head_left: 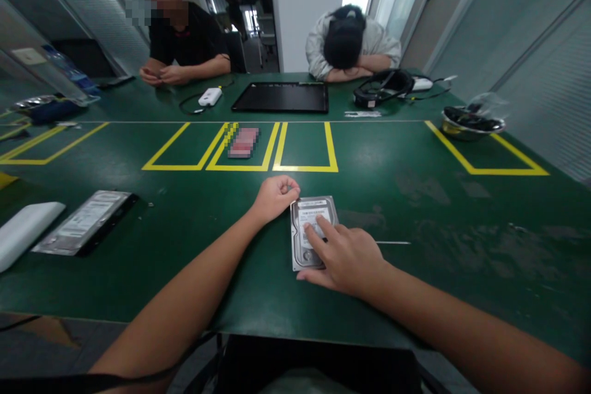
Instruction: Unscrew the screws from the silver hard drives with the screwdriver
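A silver hard drive (307, 257) with a white label lies on the green table, its long side running away from me. My right hand (353, 258) rests over its right half, fingers spread onto the label and thumb near the lower edge. At the drive's upper left corner is my left hand (276, 198), fingertips pinched together; whatever they may hold is too small to make out. A thin, pale rod (393, 242) sticks out to the right from behind my right hand, its other end hidden.
Left on the table are another hard drive (87, 221) and a white case (30, 231). Yellow tape frames (305, 168) mark the table, one holding a blurred pink item (244, 142). Farther back are a dark screen (281, 97), a headset (383, 87), a metal bowl (473, 124) and two seated people.
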### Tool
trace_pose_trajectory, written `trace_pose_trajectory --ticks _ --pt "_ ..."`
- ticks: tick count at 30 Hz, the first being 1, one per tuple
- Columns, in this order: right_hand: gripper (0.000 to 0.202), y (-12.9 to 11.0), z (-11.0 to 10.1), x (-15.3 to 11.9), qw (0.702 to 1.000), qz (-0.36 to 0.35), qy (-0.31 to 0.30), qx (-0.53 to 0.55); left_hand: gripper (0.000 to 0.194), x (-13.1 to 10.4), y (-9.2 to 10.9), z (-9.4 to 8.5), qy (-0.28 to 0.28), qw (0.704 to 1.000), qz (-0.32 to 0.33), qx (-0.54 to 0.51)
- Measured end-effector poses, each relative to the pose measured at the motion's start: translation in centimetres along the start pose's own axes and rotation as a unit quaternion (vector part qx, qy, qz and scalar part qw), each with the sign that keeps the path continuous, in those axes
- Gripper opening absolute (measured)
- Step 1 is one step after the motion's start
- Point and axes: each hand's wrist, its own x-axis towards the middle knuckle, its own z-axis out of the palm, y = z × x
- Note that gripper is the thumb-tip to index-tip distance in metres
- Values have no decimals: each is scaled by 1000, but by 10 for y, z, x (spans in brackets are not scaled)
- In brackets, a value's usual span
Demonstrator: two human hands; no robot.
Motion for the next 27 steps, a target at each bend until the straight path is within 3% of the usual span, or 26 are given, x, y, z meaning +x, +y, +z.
trace_pose_trajectory --ticks 7,11,18,27 --pt "89 -6 -5 0 999 11 -38 -11 17 2 1 -4 -60 997 -12 -45" --pt "88 -6 -5 -2 999 3 -42 -16 15 -5 2 -15 -90 996 15 16" --pt "80 -3 -5 -9 999 20 -28 10 13 -10 4 -33 -79 983 71 152" --pt "78 -7 -3 -12 999 46 -16 18 14 -5 7 -38 -117 970 82 198"
